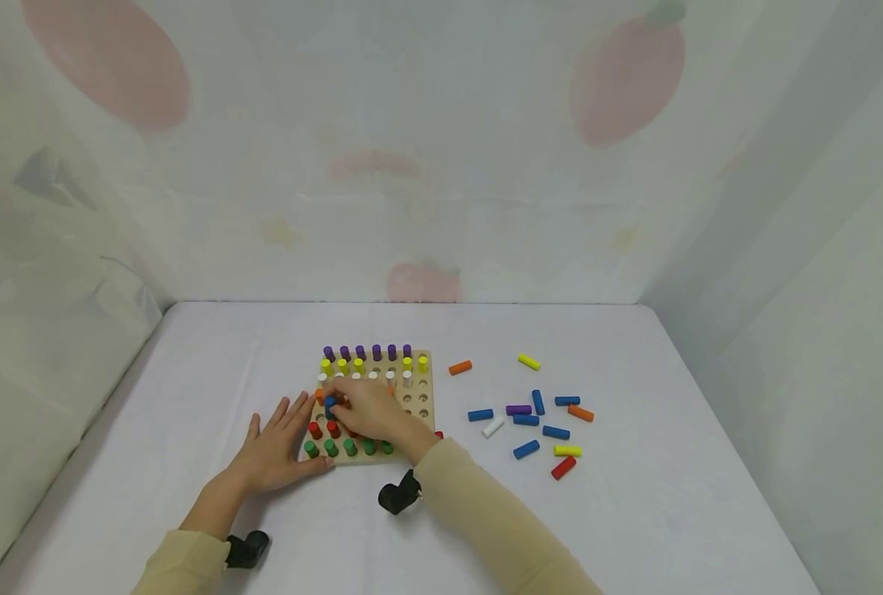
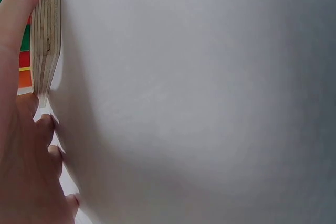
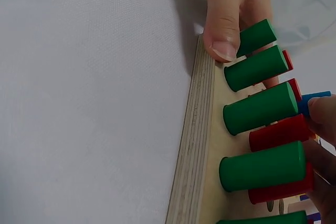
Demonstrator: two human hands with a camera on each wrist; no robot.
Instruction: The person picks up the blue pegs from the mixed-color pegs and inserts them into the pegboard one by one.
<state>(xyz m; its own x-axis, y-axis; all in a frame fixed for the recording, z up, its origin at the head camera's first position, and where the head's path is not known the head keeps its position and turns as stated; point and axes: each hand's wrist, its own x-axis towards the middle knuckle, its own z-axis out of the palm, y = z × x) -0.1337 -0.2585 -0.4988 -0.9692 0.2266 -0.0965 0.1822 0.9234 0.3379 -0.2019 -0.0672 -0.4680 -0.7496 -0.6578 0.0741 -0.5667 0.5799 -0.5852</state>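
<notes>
A wooden pegboard lies on the table with rows of coloured pegs standing in its holes. Between thumb and fingers, my right hand pinches a blue peg over the board's left side, behind the red row. My left hand rests at the left edge with fingers spread, the thumb touching the near corner. In the right wrist view, green pegs stand along the near edge, with red pegs behind them. The left wrist view catches the board's layered edge beside my thumb. My right hand hides the middle of the board.
Loose pegs lie to the right of the board, among them a blue peg, a purple peg, a white peg, a red peg and an orange peg. A patterned curtain hangs behind the white table.
</notes>
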